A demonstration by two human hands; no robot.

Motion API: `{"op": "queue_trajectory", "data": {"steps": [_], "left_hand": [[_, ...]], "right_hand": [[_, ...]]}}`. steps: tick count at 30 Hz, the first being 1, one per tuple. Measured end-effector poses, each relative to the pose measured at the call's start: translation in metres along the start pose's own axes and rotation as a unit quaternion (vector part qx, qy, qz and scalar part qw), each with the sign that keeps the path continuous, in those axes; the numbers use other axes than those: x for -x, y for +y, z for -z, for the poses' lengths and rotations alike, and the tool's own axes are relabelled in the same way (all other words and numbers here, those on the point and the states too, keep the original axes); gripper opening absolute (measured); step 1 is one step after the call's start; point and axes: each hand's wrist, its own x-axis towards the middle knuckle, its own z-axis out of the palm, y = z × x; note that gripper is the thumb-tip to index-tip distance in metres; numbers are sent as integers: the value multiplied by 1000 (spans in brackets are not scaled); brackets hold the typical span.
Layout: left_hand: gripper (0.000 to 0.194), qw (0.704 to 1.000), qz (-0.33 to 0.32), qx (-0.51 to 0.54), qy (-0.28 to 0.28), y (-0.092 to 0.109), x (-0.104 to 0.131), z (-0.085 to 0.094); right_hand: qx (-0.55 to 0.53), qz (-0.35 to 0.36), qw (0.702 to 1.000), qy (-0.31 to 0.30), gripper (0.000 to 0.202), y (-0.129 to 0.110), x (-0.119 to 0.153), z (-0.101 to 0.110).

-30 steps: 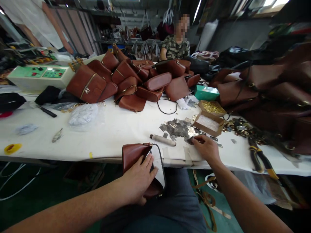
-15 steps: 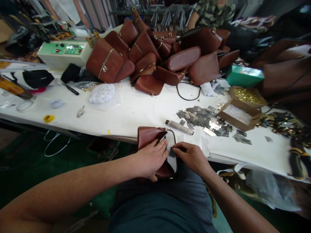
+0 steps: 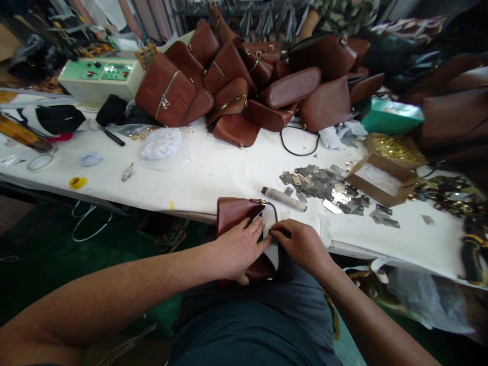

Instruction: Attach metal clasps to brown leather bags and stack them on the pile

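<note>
After it reached the smooth bag (image 3: 235,212), where the left hand (image 3: 241,249) lay spread, the right hand (image 3: 301,245) pinched a flat plate (image 3: 272,237).

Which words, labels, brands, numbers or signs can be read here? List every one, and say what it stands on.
None can be read.
Control box with green panels: any markings are too small and blurred.
Green box: no lettering can be made out.
Brown handbag under the left hand: no readable label or brand.
Loose metal plates: no legible stamp or number.
</note>
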Motion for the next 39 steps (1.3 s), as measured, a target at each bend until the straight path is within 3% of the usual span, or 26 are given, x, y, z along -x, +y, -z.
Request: {"op": "queue_trajectory", "data": {"steps": [13,18,22,24,27,32,34,36,38,39], "left_hand": [[129,1000,2,-1,9,-1,-2,-6],[127,1000,3,-3,7,-1,-2,-3],[129,1000,5,2,-2,-1,-3,-1],[129,1000,5,0,-4,-1,-4,0],[126,1000,5,-6,-9,-1,-6,2],[126,1000,4,-9,-10,0,-6,5],[126,1000,4,-13,-7,0,-6,7],[127,1000,5,-16,-7,0,-5,7],[125,1000,6,-13,-4,-1,-4,7],[124,1000,5,-10,-1,-1,-4,6]], "right_hand": [[-10,31,999,-35,23,4,-2,2],[17,9,1000,2,22,4,4,-5],[-16,27,999,22,24,7,1,10],[-1,49,995,85,24,7,-11,23],[109,94,974,173,31,8,-45,33],[211,112,968,73,36,22,-95,23],[185,124,973,66,36,27,-98,23],[91,110,985,102,39,26,-90,28],[-102,70,981,147,42,15,-75,35],[-218,53,961,161,42,6,-68,37]]}}
